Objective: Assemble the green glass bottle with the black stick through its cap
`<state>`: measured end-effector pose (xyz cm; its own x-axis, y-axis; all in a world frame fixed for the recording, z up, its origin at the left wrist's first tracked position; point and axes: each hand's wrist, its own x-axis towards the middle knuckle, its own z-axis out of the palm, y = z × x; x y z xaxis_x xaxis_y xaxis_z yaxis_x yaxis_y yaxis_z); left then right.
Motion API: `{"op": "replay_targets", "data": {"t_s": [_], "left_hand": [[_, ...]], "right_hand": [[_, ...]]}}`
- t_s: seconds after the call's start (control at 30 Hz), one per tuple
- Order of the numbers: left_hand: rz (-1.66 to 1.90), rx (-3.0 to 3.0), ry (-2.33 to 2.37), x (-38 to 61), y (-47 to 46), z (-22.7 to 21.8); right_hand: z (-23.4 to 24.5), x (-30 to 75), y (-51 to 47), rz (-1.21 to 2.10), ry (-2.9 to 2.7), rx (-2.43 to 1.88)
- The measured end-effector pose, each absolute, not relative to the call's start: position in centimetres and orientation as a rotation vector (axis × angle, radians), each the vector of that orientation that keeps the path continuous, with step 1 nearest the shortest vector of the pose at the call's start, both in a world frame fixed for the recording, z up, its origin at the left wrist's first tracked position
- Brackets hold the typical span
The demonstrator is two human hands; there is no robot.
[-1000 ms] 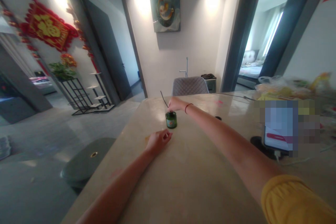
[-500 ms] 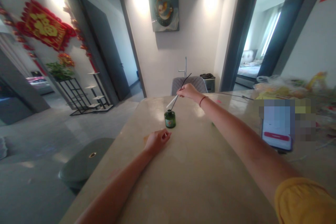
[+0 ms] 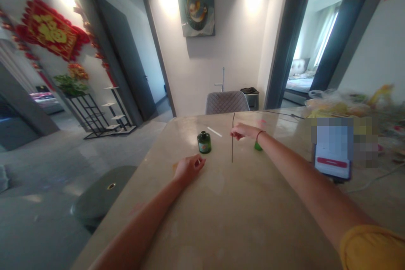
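My right hand (image 3: 239, 131) pinches a thin dark stick (image 3: 232, 152) that stands nearly upright, its lower end close to or on the tabletop. Left of it, a small green glass bottle (image 3: 204, 143) with a label stands upright, its mouth uncovered. A narrow white strip (image 3: 214, 131) lies on the table between bottle and hand. Resting on the table just in front of the bottle is my left hand (image 3: 190, 168), fingers curled in; what they hold, if anything, is hidden. A small green object (image 3: 258, 146) sits partly behind my right wrist.
A phone (image 3: 332, 152) stands at the right, partly blurred out, near plastic bags (image 3: 338, 103). A dark cable (image 3: 278, 113) runs along the table's far edge. Beyond that edge is a grey padded chair (image 3: 228, 102); a green stool (image 3: 107, 194) stands at the left.
My right hand has moved right and down, taking the stick from over the bottle. The white strip, slanting beneath that hand before, now lies on the table. My left hand stays put.
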<state>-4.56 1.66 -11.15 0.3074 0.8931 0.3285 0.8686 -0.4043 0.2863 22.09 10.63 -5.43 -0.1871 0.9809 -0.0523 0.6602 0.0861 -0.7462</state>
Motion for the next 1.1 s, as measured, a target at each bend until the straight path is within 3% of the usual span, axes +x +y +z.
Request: {"op": "replay_targets", "data": {"t_s": [0.2,0.63,1.1], "left_hand": [[0.691,2.488,1.690,-4.6,1.7,-11.2],[0.704,2.465,1.676,-4.6,1.7,-11.1],[0.672,2.500,1.660,-4.5,1.7,-11.0]], "right_hand": [[-6.8,21.3,13.0,0.587,-2.024,-1.875],[-9.5,14.1,11.6,0.023,-2.267,-1.913],[-9.9,18.2,1.4,-0.150,-2.379,-1.878]]}}
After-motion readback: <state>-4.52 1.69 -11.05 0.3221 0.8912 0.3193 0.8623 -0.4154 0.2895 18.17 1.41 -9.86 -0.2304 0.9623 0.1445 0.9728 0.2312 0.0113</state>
